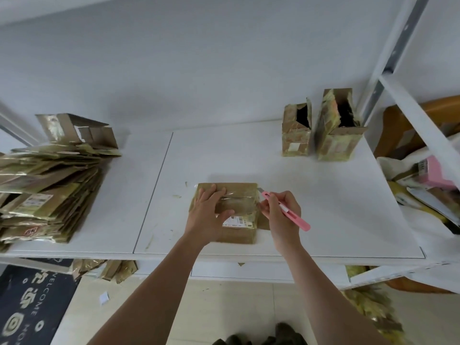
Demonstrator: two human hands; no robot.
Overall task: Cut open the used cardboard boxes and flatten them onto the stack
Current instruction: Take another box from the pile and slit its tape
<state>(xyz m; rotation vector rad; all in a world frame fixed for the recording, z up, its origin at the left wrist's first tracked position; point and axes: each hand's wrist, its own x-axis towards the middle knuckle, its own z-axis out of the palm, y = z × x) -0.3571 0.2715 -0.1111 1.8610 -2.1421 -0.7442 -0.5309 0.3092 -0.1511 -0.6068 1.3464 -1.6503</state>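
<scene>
Taped box [236,215] sits frame centre on table [323,207]. Left hand [211,215] lies flat on top w/ fingers spread, prob to pin it; right hand [281,212] grips pink cutter [296,217], blade at box's right edge. Stack [49,190] waits at left

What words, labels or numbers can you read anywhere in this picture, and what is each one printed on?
"WELCOME": white letters on the dark floor mat, lower left; the large characters beside it are not readable.
White shipping label on the brown taped cardboard box under the left hand: barcode and print too small.
Label on the stack of flattened cardboard: blurred.
Red mark lower on that stack: unreadable.
</scene>
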